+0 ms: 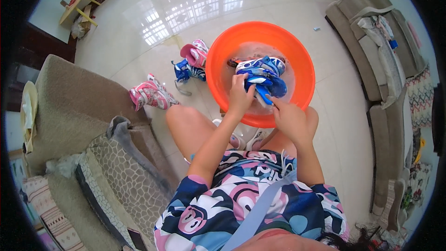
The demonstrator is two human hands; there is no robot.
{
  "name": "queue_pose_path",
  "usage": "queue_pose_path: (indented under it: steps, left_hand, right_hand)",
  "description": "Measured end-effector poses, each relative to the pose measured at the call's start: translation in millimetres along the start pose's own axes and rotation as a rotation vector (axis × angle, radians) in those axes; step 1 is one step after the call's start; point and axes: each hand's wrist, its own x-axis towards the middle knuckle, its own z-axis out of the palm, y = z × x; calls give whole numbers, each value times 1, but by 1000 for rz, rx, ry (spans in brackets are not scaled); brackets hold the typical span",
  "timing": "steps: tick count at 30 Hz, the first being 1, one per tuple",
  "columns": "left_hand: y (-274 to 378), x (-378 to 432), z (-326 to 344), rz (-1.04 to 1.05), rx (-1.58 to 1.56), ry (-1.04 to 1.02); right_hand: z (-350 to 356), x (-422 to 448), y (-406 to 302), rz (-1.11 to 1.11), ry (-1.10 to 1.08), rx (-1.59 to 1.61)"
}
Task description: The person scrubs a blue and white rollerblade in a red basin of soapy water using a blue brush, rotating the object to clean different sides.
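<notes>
A blue and white sneaker (270, 65) lies in the orange plastic basin (261, 29), in cloudy, sudsy water. My left hand (241, 93) grips the near side of the shoe, with its fingers over the wet blue upper. In my right hand (291, 116) is a blue object (263, 94), which looks like a scrubbing brush with a pale underside. It is held against the near part of the shoe, and its far end is partly hidden by my left fingers. Something dark and reddish shows at the water's far left edge, too small to name.
Left of the basin stand a blue sneaker (188, 71) and a pink shoe (195, 54). Another pink and white shoe (153, 94) lies nearer the brown sofa (83, 87). A second sofa (352, 42) stands at right. A small pale object (316, 28) lies on the tiles.
</notes>
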Motion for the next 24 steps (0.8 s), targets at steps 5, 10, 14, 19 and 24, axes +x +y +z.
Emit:
queue_pose_path:
  steps: [5,10,14,19,24]
  left_hand:
    - [0,2,5,74,19,-10]
    - [0,2,0,56,22,19]
    - [-1,2,2,35,5,30]
    - [1,2,0,75,70,-1]
    - [-2,1,2,55,25,31]
  right_hand:
    - [33,24,18,-40,228,-86]
    - [6,-3,20,-110,236,-108]
    - [17,-1,17,-79,180,-181]
    - [18,8,14,-109,185,-190]
    - [19,-4,24,-71,155,-185]
